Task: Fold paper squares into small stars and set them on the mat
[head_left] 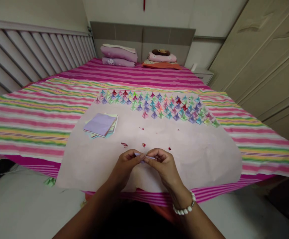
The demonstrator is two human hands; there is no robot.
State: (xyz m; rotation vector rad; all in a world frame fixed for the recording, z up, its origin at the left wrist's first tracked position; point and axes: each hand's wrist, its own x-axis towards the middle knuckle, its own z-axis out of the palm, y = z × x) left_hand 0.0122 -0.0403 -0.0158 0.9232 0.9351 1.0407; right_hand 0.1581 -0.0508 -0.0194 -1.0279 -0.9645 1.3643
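Near the front of a large pale paper sheet (97,172), both hands pinch one small folded piece of lilac paper (150,157). My left hand (128,163) grips its left side between thumb and fingers. On the other side, my right hand (163,164) holds it the same way, a white bead bracelet on the wrist. The fingers cover most of the folds. To the left lies a stack of square coloured papers (101,124), a lilac sheet on top. Beyond the hands, rows of small folded paper shapes (159,105) in many colours stand on the sheet.
Small red scraps (124,144) lie on the sheet just beyond the hands. The sheet rests on a bed with a striped cover (35,113). Folded bedding (119,54) is stacked by the headboard (129,33). A slatted rail (39,49) runs along the left, a wardrobe (266,66) along the right.
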